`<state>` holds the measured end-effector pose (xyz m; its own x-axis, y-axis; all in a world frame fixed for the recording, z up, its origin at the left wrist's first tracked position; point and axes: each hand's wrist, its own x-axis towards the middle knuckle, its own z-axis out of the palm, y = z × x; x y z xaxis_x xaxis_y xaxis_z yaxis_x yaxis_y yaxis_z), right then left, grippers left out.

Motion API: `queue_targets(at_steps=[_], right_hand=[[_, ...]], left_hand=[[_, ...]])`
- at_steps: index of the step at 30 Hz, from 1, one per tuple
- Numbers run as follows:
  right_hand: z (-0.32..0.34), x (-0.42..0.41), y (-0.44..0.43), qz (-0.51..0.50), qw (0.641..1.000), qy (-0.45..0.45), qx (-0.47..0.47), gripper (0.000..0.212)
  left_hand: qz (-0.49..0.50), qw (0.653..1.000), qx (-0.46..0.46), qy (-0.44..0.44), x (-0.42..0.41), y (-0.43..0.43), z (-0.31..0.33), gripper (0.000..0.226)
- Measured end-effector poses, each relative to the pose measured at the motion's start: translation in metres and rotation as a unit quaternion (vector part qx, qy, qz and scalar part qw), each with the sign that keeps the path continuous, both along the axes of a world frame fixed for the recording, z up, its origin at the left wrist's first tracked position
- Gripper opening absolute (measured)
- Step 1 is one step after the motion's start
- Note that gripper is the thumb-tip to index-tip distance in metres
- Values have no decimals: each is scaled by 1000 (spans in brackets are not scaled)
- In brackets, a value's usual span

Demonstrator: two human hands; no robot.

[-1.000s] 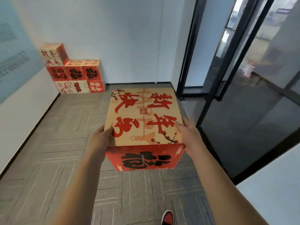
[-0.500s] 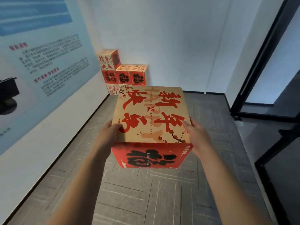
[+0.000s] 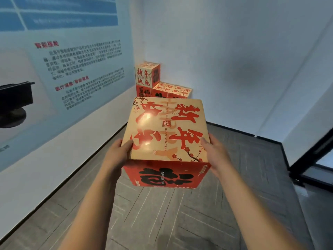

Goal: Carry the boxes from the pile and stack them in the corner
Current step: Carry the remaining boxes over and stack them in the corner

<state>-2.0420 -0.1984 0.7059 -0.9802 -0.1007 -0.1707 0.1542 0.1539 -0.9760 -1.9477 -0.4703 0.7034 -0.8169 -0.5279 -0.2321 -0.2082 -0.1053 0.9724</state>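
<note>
Near the left wall (image 3: 45,159), left hand (image 3: 118,154) and right hand (image 3: 215,156) clasp the box (image 3: 167,130) by its sides, mid-carry above the floor (image 3: 162,217); next it likely needs squaring onto the far corner stack (image 3: 159,84).

The carried box (image 3: 167,130) hides the corner stack's (image 3: 146,74) lower boxes; the wall poster's (image 3: 81,69) small print is too blurred to read.

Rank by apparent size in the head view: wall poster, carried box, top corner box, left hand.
1. wall poster
2. carried box
3. left hand and top corner box look about alike; the box is farther away, so unranked.
</note>
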Motion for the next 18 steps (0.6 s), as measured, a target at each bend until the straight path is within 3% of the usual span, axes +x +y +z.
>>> queue_targets(at_steps=[6,9,14,18], right_hand=[[5,-118,-67,-23,1000,-2,-11,32],[5,-171,-88,-31,999,-12,-31,25],[-6,-261,-123,-32,998,-24,-54,14],[-19,-354,-146,-34,997,-28,-65,23]], left_hand=[[-49,999,6,4,-130,-71,18,21],[-50,998,22,4,-188,-93,15,13],[-51,998,30,-4,-289,-126,-6,22],[-40,999,22,-18,-379,-147,-15,17]])
